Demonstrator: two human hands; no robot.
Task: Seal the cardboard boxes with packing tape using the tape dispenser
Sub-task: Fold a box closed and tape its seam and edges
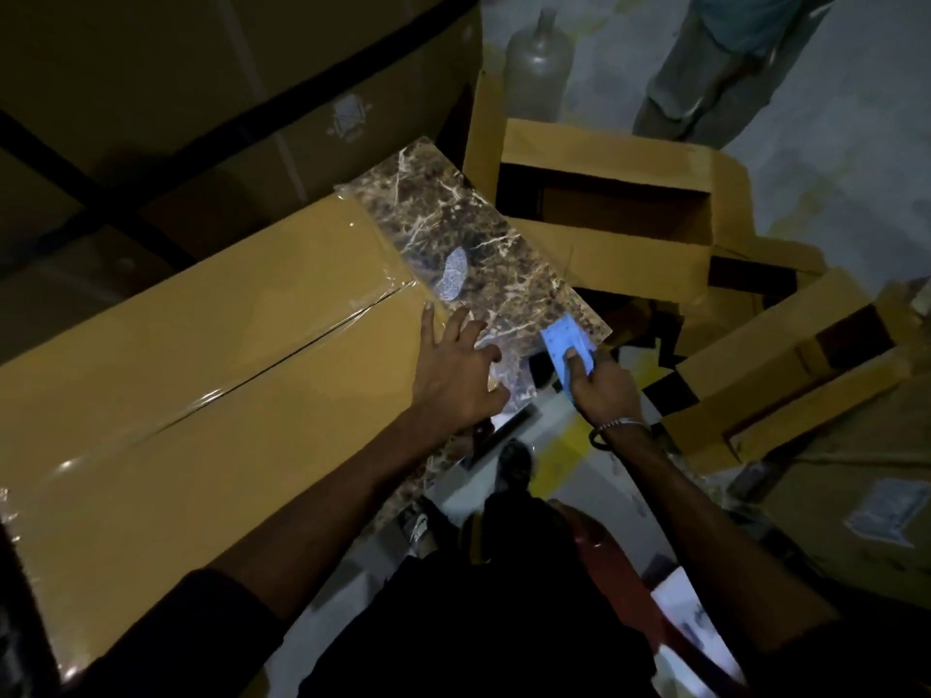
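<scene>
While spread left hand (456,367) presses the box (201,375) edge, right hand (602,390) grips probably the tape dispenser (567,347).

Dim room, pale grey floor (856,158), large plastic bottle (539,63).

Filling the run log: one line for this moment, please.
left hand: open, pressing long box end | right hand: gripping blue tape dispenser | seam: taped | marbled end panel: exposed

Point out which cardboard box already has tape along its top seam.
The long box under the left hand: glossy clear tape runs down its closed flaps. The box behind the marble-patterned end stands open, untaped.
</scene>
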